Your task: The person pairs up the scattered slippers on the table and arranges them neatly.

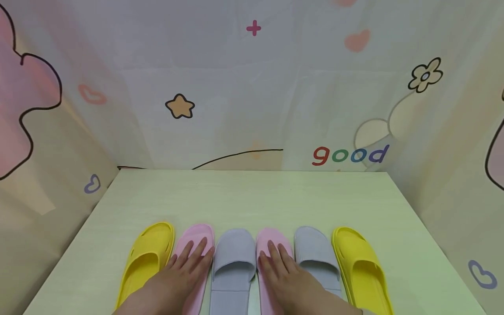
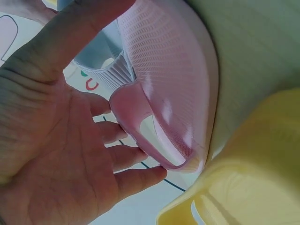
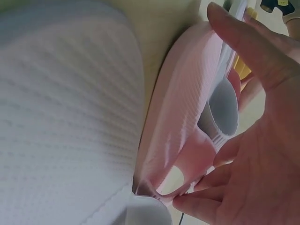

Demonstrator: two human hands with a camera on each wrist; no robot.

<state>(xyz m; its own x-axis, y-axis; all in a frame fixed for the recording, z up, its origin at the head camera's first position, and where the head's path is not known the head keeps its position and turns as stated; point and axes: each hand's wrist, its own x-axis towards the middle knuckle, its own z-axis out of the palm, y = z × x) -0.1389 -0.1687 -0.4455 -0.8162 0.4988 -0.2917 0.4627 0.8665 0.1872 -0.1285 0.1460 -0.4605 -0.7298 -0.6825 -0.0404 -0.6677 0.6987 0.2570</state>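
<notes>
My left hand (image 1: 179, 278) rests on the strap of the left pink slipper (image 1: 201, 234), fingers straight and slightly spread. On the right pink slipper (image 1: 273, 235), my right hand (image 1: 285, 280) lies the same way. Between the two pink slippers is a grey slipper (image 1: 235, 247). In the left wrist view, straight fingertips touch the strap edge of the pink slipper (image 2: 176, 70), with the thumb near the sole side. The right wrist view has fingertips at the strap of the other pink slipper (image 3: 180, 93) and the thumb by its heel end.
A second grey slipper (image 1: 313, 245) lies right of the right pink one. Yellow slippers stand at the row's ends, one on the left (image 1: 153, 238) and one on the right (image 1: 356, 247). The pale table (image 1: 252, 197) meets a printed curtain (image 1: 236, 109) at its back and sides.
</notes>
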